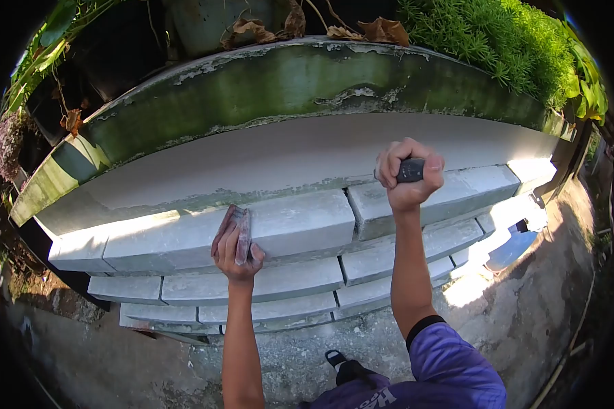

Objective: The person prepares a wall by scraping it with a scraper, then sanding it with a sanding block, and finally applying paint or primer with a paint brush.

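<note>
My left hand (pixel 235 249) presses a worn reddish-grey sheet, like sandpaper (pixel 241 228), flat against a pale grey block in the stepped wall (pixel 300 221). My right hand (pixel 408 176) is clenched in a fist around a dark handle (pixel 411 170), held against the upper row of blocks just below the smooth grey band (pixel 286 153). The tool's working end is hidden behind the fist. Both arms reach forward and up from a purple sleeve at the bottom.
A mossy green concrete ledge (pixel 286 78) tops the wall, with dry leaves (pixel 382 28) and green plants (pixel 498 41) above. A blue object (pixel 512 249) lies at the wall's right foot. Rough concrete ground (pixel 525 320) spreads below, my sandalled foot (pixel 338 361) on it.
</note>
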`<state>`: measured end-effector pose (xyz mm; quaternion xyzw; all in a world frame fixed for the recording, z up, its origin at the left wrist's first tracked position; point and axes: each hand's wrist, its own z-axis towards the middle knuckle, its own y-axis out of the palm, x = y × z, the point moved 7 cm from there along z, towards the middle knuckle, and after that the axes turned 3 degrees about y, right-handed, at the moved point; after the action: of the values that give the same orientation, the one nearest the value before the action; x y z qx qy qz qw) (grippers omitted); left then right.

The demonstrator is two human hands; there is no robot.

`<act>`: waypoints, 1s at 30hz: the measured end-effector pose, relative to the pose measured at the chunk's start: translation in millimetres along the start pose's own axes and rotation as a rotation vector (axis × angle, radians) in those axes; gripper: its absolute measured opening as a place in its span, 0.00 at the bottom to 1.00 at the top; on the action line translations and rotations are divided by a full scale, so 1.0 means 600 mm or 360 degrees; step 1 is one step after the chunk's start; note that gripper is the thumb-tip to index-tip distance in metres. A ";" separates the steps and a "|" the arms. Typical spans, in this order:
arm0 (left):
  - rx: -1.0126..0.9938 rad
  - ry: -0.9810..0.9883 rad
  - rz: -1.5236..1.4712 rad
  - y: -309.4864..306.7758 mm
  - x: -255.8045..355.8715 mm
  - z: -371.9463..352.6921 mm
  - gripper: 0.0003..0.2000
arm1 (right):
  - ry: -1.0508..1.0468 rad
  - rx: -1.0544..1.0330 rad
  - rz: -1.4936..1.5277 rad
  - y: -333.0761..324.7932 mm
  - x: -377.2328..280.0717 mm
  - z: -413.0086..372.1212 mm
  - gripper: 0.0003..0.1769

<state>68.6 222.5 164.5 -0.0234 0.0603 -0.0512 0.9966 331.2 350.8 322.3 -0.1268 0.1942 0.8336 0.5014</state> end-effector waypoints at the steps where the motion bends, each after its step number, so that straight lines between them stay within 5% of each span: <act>1: -0.0005 -0.0003 -0.0005 -0.004 0.002 -0.003 0.17 | 0.0057 0.0028 -0.0072 -0.003 0.030 -0.005 0.39; 2: -0.0009 -0.0011 -0.0009 -0.006 0.004 -0.005 0.17 | 0.0289 0.0073 -0.0061 0.002 0.046 -0.007 0.40; 6: 0.0017 -0.0027 -0.0041 -0.001 -0.004 -0.006 0.17 | 0.0071 -0.0054 0.0189 -0.010 -0.017 -0.016 0.39; 10: -0.0022 -0.0007 0.0026 -0.004 0.003 -0.002 0.17 | 0.0203 0.0022 -0.0273 0.017 0.035 -0.001 0.38; 13: 0.0038 -0.0007 -0.0046 -0.004 0.002 0.000 0.16 | -0.0043 -0.0094 0.0117 0.002 -0.042 -0.002 0.37; 15: 0.0020 0.0001 0.0049 -0.005 0.006 0.009 0.15 | 0.0013 -0.0004 0.0122 -0.007 -0.001 -0.002 0.37; 17: -0.0004 0.0015 0.0052 -0.010 0.010 0.005 0.14 | 0.0244 0.0232 -0.0320 0.012 0.053 -0.007 0.37; 22: 0.0047 -0.0019 -0.0023 0.001 -0.004 -0.010 0.15 | -0.0002 0.0110 0.0424 -0.016 -0.027 -0.002 0.37; 25: -0.0004 0.0009 0.0058 -0.003 0.004 -0.002 0.15 | 0.0298 0.0275 -0.0227 0.002 0.048 0.005 0.38; 29: 0.0065 0.0023 0.0027 -0.006 0.004 0.011 0.15 | 0.0053 0.0140 0.0400 -0.024 -0.020 -0.006 0.36; 30: 0.0059 0.0031 0.0032 -0.005 0.004 0.012 0.15 | 0.0076 0.0167 0.0250 -0.011 -0.020 0.002 0.35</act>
<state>71.5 219.4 171.3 -0.0038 0.0694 -0.0424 0.9967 342.8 344.6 327.1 -0.1044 0.2588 0.8557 0.4357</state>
